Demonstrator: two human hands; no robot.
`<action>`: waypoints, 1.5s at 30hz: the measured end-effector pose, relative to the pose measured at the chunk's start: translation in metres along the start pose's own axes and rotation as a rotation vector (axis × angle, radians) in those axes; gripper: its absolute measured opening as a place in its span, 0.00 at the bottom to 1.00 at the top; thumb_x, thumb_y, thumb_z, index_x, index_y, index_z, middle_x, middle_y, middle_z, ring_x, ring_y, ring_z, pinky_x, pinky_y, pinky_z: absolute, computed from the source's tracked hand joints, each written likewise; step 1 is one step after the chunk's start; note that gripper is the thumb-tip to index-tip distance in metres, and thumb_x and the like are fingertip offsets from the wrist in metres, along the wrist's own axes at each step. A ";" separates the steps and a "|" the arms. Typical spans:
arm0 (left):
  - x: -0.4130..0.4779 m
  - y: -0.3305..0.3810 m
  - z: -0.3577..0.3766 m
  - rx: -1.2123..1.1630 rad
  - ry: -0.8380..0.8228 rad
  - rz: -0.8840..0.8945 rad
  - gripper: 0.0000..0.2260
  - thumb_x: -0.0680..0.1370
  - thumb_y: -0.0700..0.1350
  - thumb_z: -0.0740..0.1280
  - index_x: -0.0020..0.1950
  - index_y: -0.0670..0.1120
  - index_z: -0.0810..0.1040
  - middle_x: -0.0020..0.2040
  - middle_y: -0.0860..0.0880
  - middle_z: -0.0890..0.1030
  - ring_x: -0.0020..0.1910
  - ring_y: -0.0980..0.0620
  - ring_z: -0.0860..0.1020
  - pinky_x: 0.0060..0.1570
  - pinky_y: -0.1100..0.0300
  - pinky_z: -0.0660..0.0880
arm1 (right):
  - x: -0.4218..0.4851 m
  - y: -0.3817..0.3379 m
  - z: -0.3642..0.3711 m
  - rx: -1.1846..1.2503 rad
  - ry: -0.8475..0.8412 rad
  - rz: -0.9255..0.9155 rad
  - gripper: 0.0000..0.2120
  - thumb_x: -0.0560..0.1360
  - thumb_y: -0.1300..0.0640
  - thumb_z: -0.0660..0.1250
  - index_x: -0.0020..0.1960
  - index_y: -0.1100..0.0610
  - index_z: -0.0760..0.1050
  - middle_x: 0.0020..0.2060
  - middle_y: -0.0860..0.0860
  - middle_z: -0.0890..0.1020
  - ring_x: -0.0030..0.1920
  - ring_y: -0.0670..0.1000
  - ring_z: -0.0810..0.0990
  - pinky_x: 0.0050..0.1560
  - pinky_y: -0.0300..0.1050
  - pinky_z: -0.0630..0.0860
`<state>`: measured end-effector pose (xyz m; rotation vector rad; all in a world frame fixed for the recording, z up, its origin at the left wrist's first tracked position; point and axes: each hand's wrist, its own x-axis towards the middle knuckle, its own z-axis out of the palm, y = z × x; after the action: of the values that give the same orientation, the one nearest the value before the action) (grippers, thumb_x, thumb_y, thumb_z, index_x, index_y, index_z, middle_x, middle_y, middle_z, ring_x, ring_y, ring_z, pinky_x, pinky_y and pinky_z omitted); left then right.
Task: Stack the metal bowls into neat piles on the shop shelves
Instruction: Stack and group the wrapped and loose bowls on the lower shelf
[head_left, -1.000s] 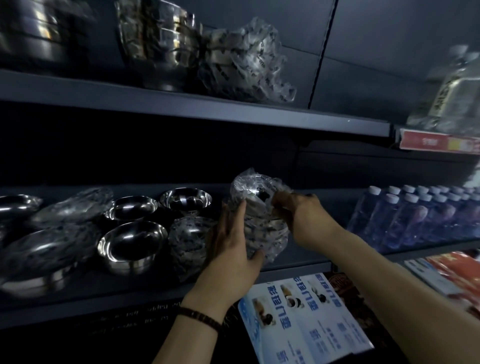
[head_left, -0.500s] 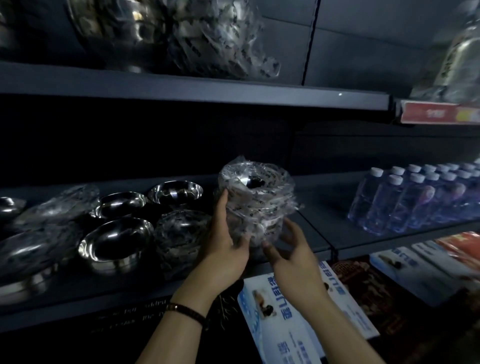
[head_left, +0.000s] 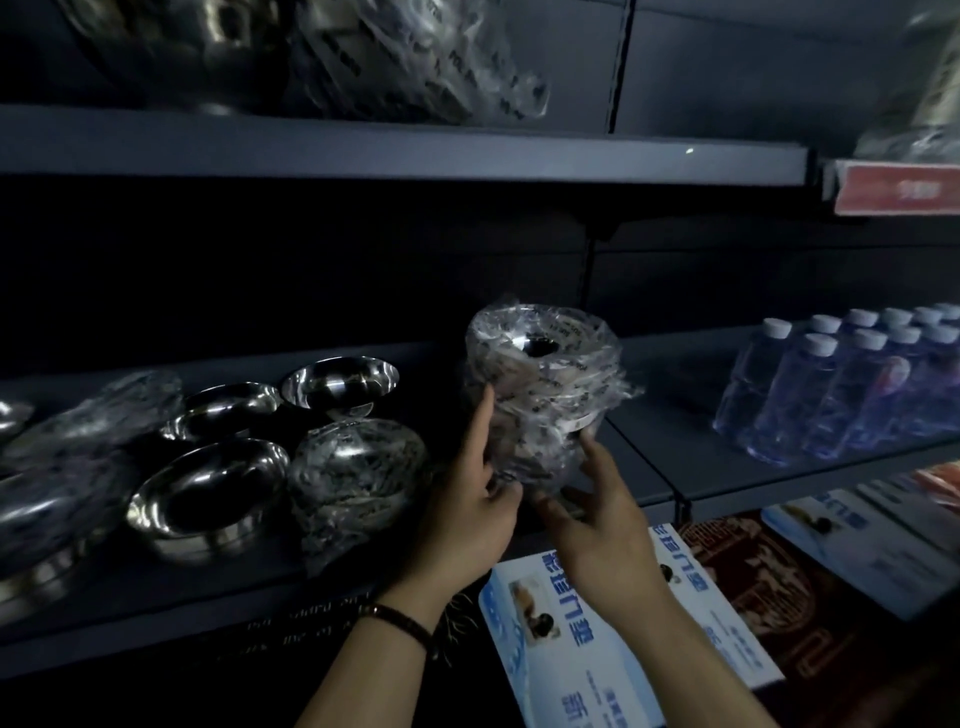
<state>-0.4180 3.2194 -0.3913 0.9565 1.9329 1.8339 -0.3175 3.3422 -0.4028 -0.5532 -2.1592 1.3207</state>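
Note:
A pile of plastic-wrapped metal bowls (head_left: 545, 379) stands upright at the right end of the dark middle shelf (head_left: 639, 478). My left hand (head_left: 467, 514) presses against its left side with the fingers up. My right hand (head_left: 597, 525) cups its lower right side. Left of the pile lies a single wrapped bowl (head_left: 358, 467). Unwrapped steel bowls sit further left: one at the front (head_left: 208, 499), one behind it (head_left: 223, 410), one at the back (head_left: 340, 382). More wrapped bowls (head_left: 88, 415) lie at the far left.
The top shelf (head_left: 395, 150) carries a blurred steel bowl stack (head_left: 176, 47) and wrapped bowls (head_left: 415, 57). Water bottles (head_left: 841, 384) fill the neighbouring shelf on the right. Blue-and-white boxes (head_left: 613, 629) and a dark red box (head_left: 753, 587) lie on the shelf below.
My right hand moved from the pile's upper right side down to its lower right. The pile now stands more upright, and the view shifted slightly upward and left.

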 end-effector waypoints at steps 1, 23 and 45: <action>0.000 0.001 0.000 -0.003 -0.015 0.004 0.41 0.85 0.35 0.64 0.82 0.73 0.52 0.74 0.74 0.66 0.75 0.63 0.71 0.70 0.64 0.73 | 0.001 -0.001 -0.002 0.008 -0.010 0.011 0.35 0.81 0.57 0.71 0.82 0.42 0.59 0.69 0.39 0.73 0.57 0.30 0.77 0.50 0.21 0.73; -0.075 0.011 -0.120 1.111 0.276 0.029 0.14 0.81 0.50 0.70 0.66 0.58 0.79 0.65 0.60 0.77 0.69 0.51 0.68 0.70 0.49 0.71 | -0.020 -0.024 0.054 -0.022 0.178 0.061 0.30 0.77 0.62 0.71 0.72 0.59 0.58 0.64 0.57 0.66 0.59 0.57 0.69 0.57 0.52 0.70; -0.105 -0.016 -0.173 1.137 0.486 -0.130 0.17 0.80 0.40 0.66 0.65 0.58 0.80 0.64 0.53 0.80 0.66 0.43 0.73 0.68 0.45 0.73 | -0.024 -0.040 0.118 -0.427 -0.196 -0.186 0.21 0.81 0.50 0.68 0.72 0.42 0.69 0.72 0.57 0.65 0.68 0.63 0.75 0.64 0.51 0.78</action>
<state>-0.4556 3.0201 -0.4071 0.5895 3.3307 0.8027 -0.3768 3.2309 -0.4167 -0.3804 -2.6049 0.8456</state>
